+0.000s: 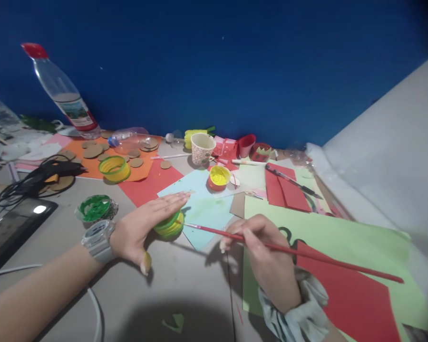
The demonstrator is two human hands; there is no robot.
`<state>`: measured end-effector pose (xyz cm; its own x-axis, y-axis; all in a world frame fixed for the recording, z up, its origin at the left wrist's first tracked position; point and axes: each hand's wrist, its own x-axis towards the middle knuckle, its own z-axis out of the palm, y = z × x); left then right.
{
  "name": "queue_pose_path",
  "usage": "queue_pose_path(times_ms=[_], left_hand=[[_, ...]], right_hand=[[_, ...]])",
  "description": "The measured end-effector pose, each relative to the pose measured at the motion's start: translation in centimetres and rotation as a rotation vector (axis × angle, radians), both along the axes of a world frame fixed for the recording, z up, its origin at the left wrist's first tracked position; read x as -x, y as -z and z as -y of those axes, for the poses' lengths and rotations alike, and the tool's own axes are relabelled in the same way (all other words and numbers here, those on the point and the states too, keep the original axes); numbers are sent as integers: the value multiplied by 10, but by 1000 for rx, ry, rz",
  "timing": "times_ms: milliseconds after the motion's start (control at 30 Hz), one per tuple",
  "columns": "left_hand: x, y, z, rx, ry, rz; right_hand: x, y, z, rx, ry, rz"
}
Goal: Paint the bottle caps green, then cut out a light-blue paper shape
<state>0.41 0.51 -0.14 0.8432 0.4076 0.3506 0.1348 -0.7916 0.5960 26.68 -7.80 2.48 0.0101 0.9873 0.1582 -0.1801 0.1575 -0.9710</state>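
My left hand (146,223) lies flat with its fingers stretched out on top of a small round yellow and green piece (169,227) and holds it down on the table. A grey watch is on that wrist. My right hand (262,259) is closed on a long red paintbrush (306,254). The brush tip touches the right side of the round piece. A small cup of yellow paint (218,177) stands behind on a light blue sheet (203,204).
A green paint lid (94,208), a yellow ring (114,168), cardboard discs on orange paper (92,151), a glue gun (57,168), a tilted bottle (62,92) and a paper cup (202,148) stand behind. Red and green sheets (342,237) and scissors (292,180) lie to the right.
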Motion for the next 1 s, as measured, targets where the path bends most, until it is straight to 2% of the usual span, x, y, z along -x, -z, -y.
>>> queue_pose_path(times_ms=[233,600,800,1000], left_hand=[[2,1,-1,23,-16,-36],[0,-4,-1,33,-16,-34],[-1,-5,0,31,-17,-32],[0,-1,0,80,-25,-1]], right_hand=[[7,6,2,-72,-103,108],[2,9,-1,-68,-26,115],[3,6,0,-95,-66,97],[2,8,-2,-86,40,118]])
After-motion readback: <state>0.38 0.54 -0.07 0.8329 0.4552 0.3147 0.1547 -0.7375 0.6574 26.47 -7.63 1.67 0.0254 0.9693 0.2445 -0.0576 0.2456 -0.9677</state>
